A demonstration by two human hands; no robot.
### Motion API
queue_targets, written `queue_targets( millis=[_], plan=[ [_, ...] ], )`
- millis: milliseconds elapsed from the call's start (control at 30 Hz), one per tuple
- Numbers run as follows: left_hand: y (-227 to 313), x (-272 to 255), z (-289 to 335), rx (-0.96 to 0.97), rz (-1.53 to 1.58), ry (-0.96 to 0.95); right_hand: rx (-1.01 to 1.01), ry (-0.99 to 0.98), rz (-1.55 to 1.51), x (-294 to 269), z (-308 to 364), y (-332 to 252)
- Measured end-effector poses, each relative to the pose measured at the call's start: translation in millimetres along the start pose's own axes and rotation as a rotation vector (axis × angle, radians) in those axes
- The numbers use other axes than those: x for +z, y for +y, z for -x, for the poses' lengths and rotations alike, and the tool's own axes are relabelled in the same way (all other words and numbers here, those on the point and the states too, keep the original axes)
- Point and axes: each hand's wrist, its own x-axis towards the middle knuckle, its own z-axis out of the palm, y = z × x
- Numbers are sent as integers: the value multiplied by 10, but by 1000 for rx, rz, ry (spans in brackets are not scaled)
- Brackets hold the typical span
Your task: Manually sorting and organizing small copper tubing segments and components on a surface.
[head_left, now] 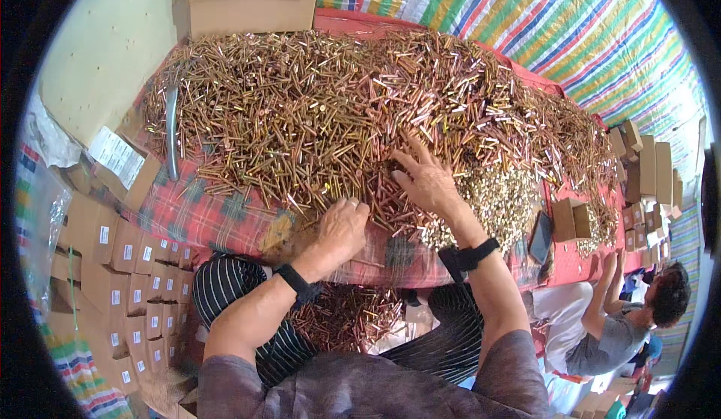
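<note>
Nails heaped across the tabletop, spilling over its near edge — long axes every which way. Left hand curled, raking nails at that edge; right hand spread flat, fingers deeper in the heap.

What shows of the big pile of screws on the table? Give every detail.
The pile of screws is a broad heap of loose brass and copper-coloured metal pieces, shiny and lying every way. It covers most of the red plaid tablecloth and thins toward the near edge. The left hand rests curled at its front edge; the right hand lies spread on it. A grey metal bar lies at its left.
</note>
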Motion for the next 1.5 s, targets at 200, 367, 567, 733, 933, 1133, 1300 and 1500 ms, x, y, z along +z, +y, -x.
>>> queue_targets(
  millis=[200,367,567,733,933,1133,1300,1500],
  plan=[
    [15,-79,76,-15,249,141,35,253,-175,-161,572,-188],
    [37,-107,116,-388,922,-24,3,119,-314,129,1126,-444],
    [-46,-57,244,-583,1343,-123,-112,222,-389,362,1331,-725],
    [-45,-100,333,-556,1304,-102,-193,195,-297,542,1323,-708],
    [-162,-139,483,-395,1023,34,-163,-61,-595,195,1360,-650],
    [-48,-112,392,-470,1152,-60,-9,281,-281,536,1097,-556],
    [-61,20,364,-456,1408,-75,52,392,-160,693,940,-738],
    [-26,18,391,-448,1187,8,167,361,-320,670,886,-824]
  ],
)
